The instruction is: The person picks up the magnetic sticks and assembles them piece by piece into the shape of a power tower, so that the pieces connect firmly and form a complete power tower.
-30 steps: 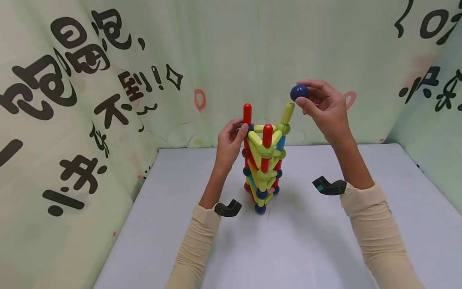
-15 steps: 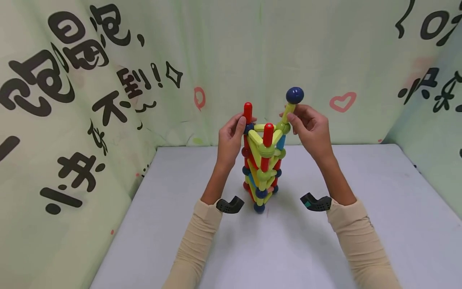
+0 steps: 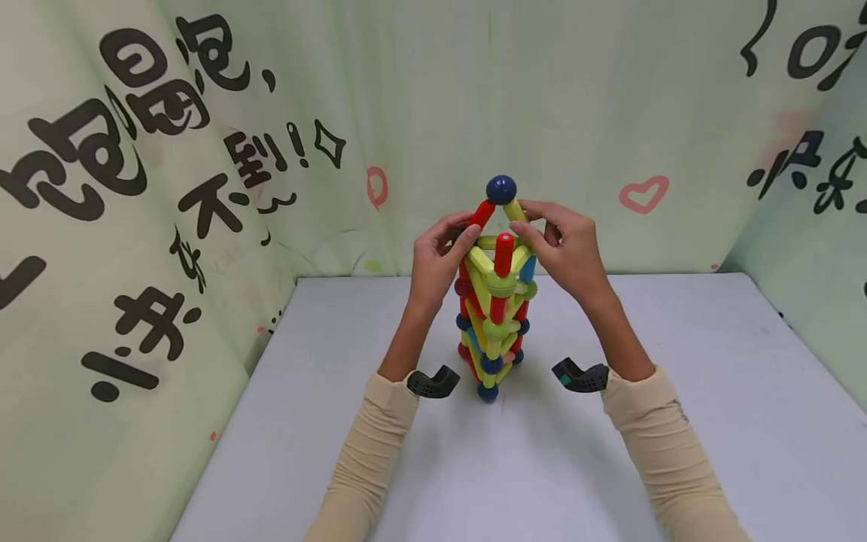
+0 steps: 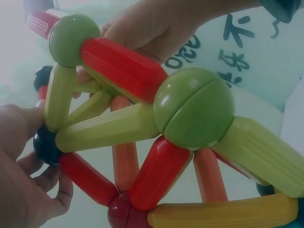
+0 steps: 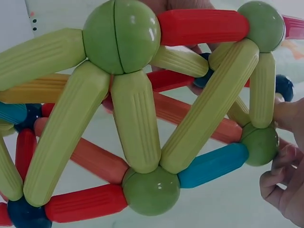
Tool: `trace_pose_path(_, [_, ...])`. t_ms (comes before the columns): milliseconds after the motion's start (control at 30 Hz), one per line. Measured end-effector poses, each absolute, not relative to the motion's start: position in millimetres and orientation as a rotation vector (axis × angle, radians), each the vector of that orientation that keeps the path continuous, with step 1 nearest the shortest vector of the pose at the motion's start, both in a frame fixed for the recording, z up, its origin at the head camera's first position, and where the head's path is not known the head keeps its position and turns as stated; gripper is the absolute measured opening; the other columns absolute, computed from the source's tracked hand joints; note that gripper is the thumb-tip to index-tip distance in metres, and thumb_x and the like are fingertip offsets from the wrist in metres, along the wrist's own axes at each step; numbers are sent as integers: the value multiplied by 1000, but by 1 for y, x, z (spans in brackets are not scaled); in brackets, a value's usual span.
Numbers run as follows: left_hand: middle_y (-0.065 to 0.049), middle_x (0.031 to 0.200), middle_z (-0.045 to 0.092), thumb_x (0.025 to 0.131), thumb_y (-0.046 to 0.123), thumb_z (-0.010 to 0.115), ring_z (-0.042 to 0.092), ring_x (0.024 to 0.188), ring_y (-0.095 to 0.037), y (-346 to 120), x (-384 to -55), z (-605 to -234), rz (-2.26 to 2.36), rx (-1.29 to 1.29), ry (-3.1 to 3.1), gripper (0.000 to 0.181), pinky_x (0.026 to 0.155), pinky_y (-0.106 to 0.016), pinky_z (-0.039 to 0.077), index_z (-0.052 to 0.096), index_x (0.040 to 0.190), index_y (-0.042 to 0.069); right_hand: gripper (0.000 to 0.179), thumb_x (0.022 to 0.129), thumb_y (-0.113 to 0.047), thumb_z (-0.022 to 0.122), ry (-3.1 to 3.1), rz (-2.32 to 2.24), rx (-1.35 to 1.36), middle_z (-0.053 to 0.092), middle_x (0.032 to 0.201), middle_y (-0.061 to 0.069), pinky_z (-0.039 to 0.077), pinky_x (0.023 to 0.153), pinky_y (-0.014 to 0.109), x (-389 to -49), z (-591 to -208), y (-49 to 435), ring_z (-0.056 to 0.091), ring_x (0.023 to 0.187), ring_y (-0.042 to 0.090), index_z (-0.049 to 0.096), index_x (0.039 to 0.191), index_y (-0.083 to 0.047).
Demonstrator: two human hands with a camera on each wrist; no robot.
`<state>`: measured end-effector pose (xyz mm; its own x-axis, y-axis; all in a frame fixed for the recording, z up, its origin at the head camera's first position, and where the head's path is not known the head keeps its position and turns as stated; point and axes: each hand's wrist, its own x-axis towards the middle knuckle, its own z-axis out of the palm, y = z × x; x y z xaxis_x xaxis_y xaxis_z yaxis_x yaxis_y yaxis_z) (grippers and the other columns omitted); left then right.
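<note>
A tower of magnetic rods and balls (image 3: pixel 497 301) stands upright on the table. Up top, a dark blue ball (image 3: pixel 501 190) joins the leaning red rod (image 3: pixel 482 214) and the yellow-green rod (image 3: pixel 514 211). My left hand (image 3: pixel 436 260) pinches the red rod low down, by the corner ball, which the left wrist view shows as a dark blue ball (image 4: pixel 46 145) beside the fingers. The yellow-green rod is pinched by my right hand (image 3: pixel 565 245), close to a green ball (image 5: pixel 260 144) in the right wrist view. A second red rod (image 3: pixel 503 254) points up at the front corner.
The white table (image 3: pixel 325 354) extends around the tower. Behind it hangs a pale green curtain (image 3: pixel 433 98) with black lettering and pink drawings. Each wrist wears a dark camera mount, one on the left (image 3: pixel 433 382) and one on the right (image 3: pixel 580 375).
My right hand has shifted from the blue ball to the yellow-green rod and tilted it leftward. The red rod now leans right, and the blue ball meets both rods.
</note>
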<state>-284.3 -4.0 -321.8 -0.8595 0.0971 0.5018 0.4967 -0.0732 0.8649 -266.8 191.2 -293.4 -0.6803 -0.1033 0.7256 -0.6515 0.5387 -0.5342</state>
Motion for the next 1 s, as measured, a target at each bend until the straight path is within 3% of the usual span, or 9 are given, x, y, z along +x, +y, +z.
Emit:
trace_pose_path(200, [-13, 120, 66, 97, 26, 61, 63, 112, -20, -4, -286, -324, -2012, -636, -1958, 35, 93, -30, 54, 63, 126, 7, 30, 92, -15, 68, -2020, 1100, 546, 67, 103, 12, 33, 56, 17, -250, -297, 187, 37, 59, 8, 68, 121, -9])
trace_pose_path(467, [-18, 115, 66, 100, 30, 55, 64, 105, -31, -11, -287, -323, -2002, -661, -2033, 37, 89, -31, 56, 60, 129, 7, 38, 85, -17, 76, -1958, 1129, 637, 64, 89, 13, 37, 55, 14, -208, -310, 156, 41, 58, 8, 65, 117, 0])
trace_pose_path(567, [-19, 116, 66, 100, 28, 55, 63, 105, -32, -13, -288, -322, -2008, -672, -2010, 36, 89, -32, 56, 60, 129, 6, 35, 84, -13, 77, -2005, 1127, 555, 62, 83, 12, 38, 54, 14, -205, -310, 145, 42, 57, 11, 66, 114, 2])
trace_pose_path(767, [-16, 118, 66, 100, 25, 56, 62, 111, -22, -15, -289, -323, -2012, -693, -2028, 36, 97, -33, 52, 59, 130, 7, 33, 88, -15, 73, -2075, 1221, 447, 61, 81, 10, 41, 52, 16, -207, -304, 140, 44, 58, 14, 68, 116, 0])
trace_pose_path(1000, [-16, 129, 58, 101, 18, 53, 57, 122, -24, -22, -294, -326, -1983, -827, -2076, 35, 101, -35, 49, 56, 134, 5, 31, 93, -20, 68, -2140, 1286, 408, 56, 77, 11, 40, 52, 16, -209, -300, 140, 44, 60, 17, 70, 116, -1])
